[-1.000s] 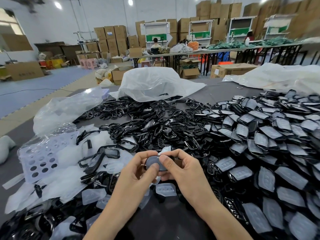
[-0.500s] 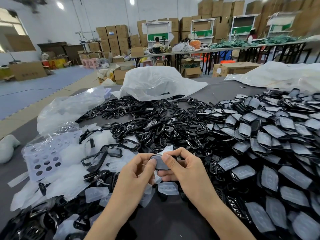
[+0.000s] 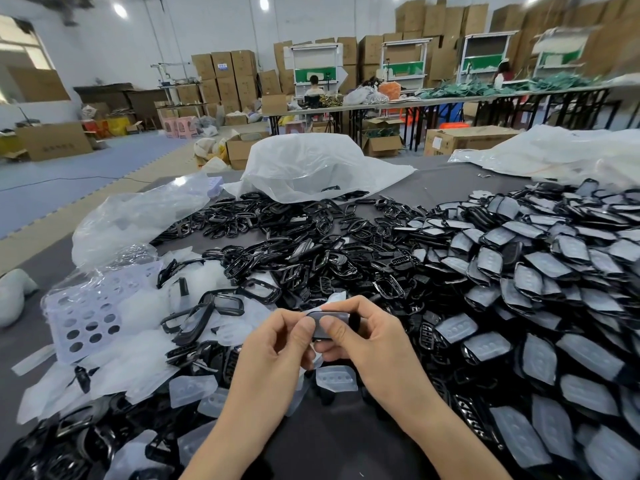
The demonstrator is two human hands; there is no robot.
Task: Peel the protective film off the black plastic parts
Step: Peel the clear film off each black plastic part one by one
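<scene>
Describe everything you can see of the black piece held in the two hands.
The piece is small, flat and round-cornered, seemingly black plastic, its face dulled grey by film. The left hand and right hand pinch it above the table, tilted towards the camera, thumbs on its face, fingers behind. A pale flap of film shows at its far edge. Fingers hide much of it.
</scene>
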